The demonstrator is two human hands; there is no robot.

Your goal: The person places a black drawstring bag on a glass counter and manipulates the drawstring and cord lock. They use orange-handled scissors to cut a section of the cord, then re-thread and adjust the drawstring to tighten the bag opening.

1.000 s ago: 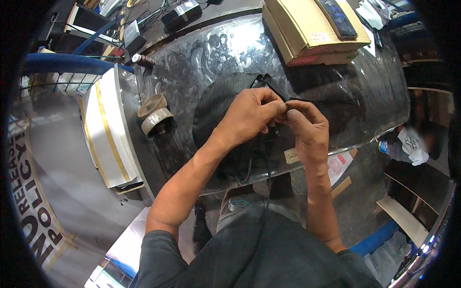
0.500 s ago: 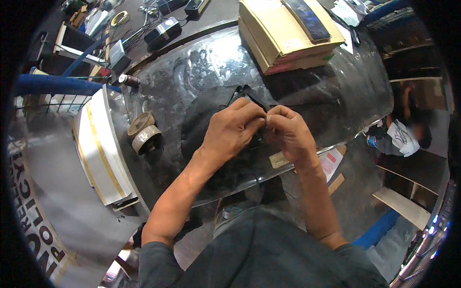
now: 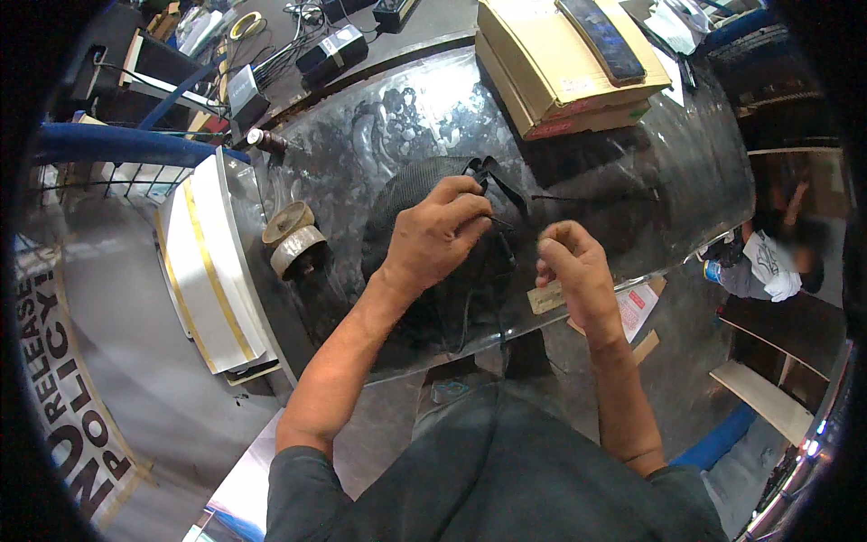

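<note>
A black fabric bag with a mesh-like surface and a strap lies on the dark, plastic-covered table in front of me. My left hand is over the bag, thumb and fingers pinched on a thin black cord whose end sticks out to the right. To the right of the bag, my right hand hovers over the table's near part with its fingers curled together. Whatever it may hold is too small to make out. A thin dark strip lies on the table beyond my right hand.
Cardboard boxes at the back right carry a phone. Tape rolls and a small bottle stand left. Adapters and cables lie at the back. A card lies by the near edge. Another person is at right.
My hands were together at the fingertips and are now apart, the right one drawn to the right and slightly nearer. The thin cord end now shows at my left fingers. The whole view has shifted slightly.
</note>
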